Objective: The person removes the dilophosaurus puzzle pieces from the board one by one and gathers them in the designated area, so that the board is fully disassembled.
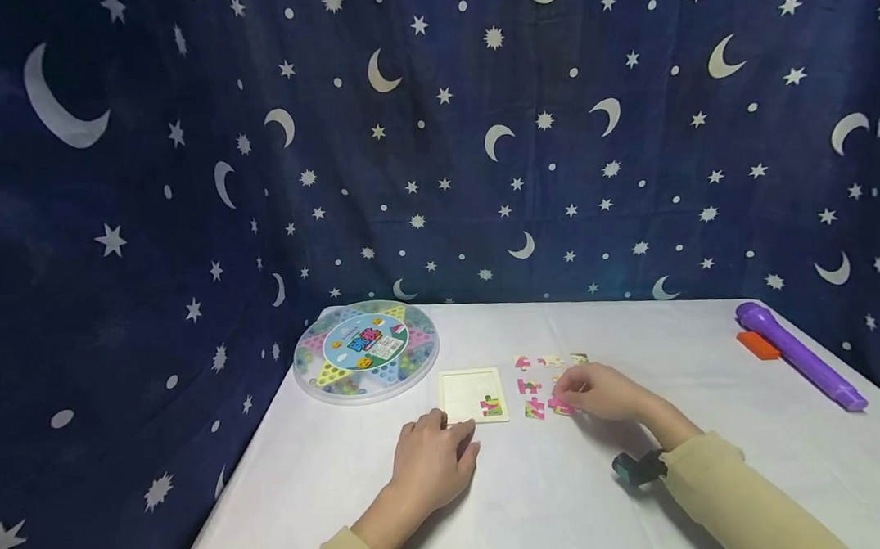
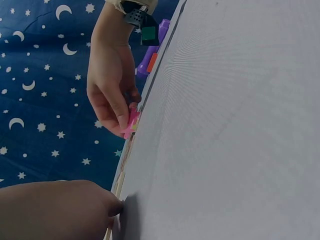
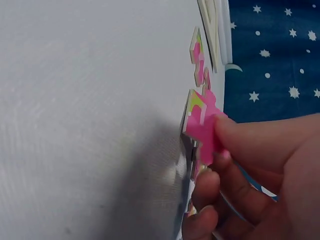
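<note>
My right hand (image 1: 600, 392) pinches a pink jigsaw puzzle piece with a green-yellow edge (image 3: 202, 127) between thumb and fingers. In the right wrist view that piece is tilted up, its pink face toward the thumb. Several other puzzle pieces (image 1: 531, 385) lie in rough rows beside and beyond this hand; some are partly hidden by its fingers. To their left is a cream square puzzle tray (image 1: 460, 392) with one pink-and-green piece (image 1: 492, 406) in its lower right corner. My left hand (image 1: 435, 459) rests at the tray's near edge, fingertips on the rim, fingers loosely bent.
A round clear game box (image 1: 304, 379) with a star-shaped board stands at the back left. At the right lie a purple stick (image 1: 805, 357) and an orange block (image 1: 758, 345). A dark blue star-and-moon curtain (image 1: 464, 142) borders the white table (image 1: 553, 499) behind and on the left.
</note>
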A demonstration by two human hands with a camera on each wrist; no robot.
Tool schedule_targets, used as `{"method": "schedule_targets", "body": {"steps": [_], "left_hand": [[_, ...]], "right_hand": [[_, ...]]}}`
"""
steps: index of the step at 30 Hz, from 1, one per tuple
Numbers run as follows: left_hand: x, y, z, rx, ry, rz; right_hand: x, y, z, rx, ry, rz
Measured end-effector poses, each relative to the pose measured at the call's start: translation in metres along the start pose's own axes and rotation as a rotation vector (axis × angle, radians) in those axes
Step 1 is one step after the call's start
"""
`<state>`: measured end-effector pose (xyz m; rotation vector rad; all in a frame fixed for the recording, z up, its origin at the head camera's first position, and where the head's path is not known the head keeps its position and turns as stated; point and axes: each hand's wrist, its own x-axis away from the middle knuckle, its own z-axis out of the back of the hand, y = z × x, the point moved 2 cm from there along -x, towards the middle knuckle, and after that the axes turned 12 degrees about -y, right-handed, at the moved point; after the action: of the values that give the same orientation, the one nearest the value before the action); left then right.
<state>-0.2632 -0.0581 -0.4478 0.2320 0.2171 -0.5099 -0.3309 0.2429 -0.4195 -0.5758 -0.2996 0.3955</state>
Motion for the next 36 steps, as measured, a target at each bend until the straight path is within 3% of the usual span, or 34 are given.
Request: {"method": "schedule_targets", "body": {"steps": [15, 21, 26, 36], "left_hand": [[-0.003, 0.001, -0.003, 0.010, -0.023, 0.009], [-0.003, 0.002, -0.004, 0.008, -0.035, 0.009], [-0.002, 0.004, -0.004, -0.004, -0.047, 0.005], [-0.004, 0.007, -0.006, -0.006, -0.036, -0.007]], "right_hand": [[-0.018, -0.029, -0.002, 0.110, 0.024, -0.079], [-0.036, -0.048, -0.019, 0.105, 0.038, -0.004], [-0.045, -0.060, -0.034, 0.135, 0.000, 0.076], [-0.049, -0.064, -0.040, 0.100, -0.058, 0.035]]}}
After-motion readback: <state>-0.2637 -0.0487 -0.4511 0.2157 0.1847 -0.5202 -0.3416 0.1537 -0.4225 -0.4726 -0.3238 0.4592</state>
